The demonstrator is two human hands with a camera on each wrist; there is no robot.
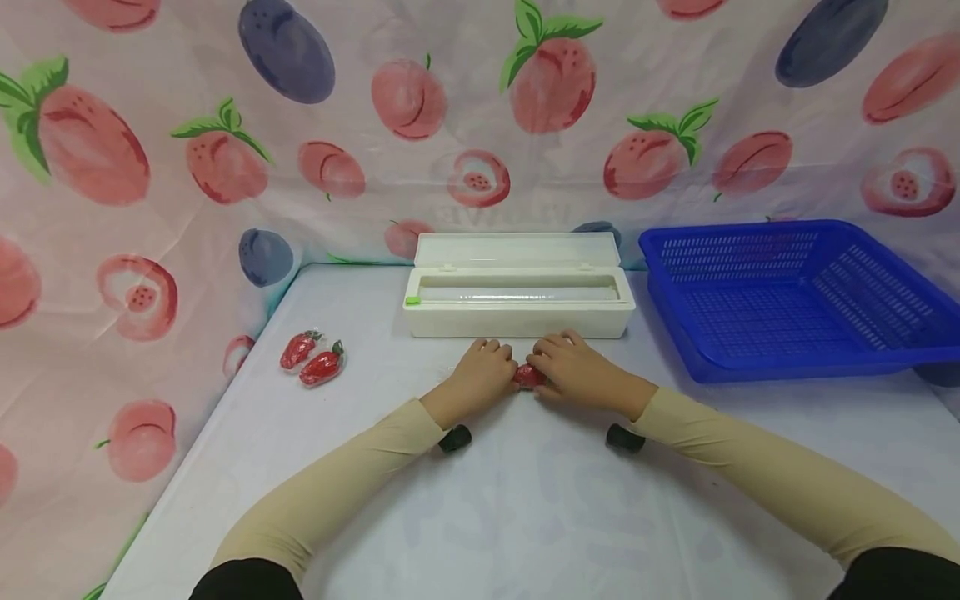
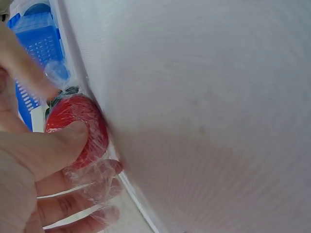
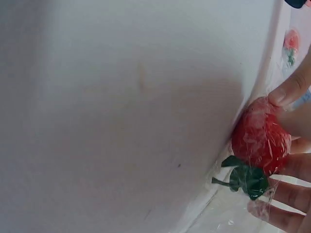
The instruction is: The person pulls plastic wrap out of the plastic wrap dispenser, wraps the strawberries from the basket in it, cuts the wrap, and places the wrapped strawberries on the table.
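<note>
A red strawberry (image 1: 528, 377) with a green leafy cap lies between both hands, in front of the white dispenser box. Clear cling film (image 2: 99, 182) covers it, and loose film bunches at its end. My left hand (image 1: 480, 375) pinches the wrapped strawberry, thumb across its red side and other fingers behind it. From the other side my right hand (image 1: 585, 375) holds it too; in the right wrist view the thumb (image 3: 284, 92) presses at the red end, while the fingers curve around below, near the green cap and film.
Two wrapped strawberries (image 1: 322, 364) lie at the left of the white table (image 1: 525, 517). The white cling film box (image 1: 517, 321) stands behind the hands, lid raised, a film roll (image 1: 517, 294) inside. A blue plastic basket (image 1: 750, 367) sits at the right, against the fruit-patterned cloth (image 1: 555, 167).
</note>
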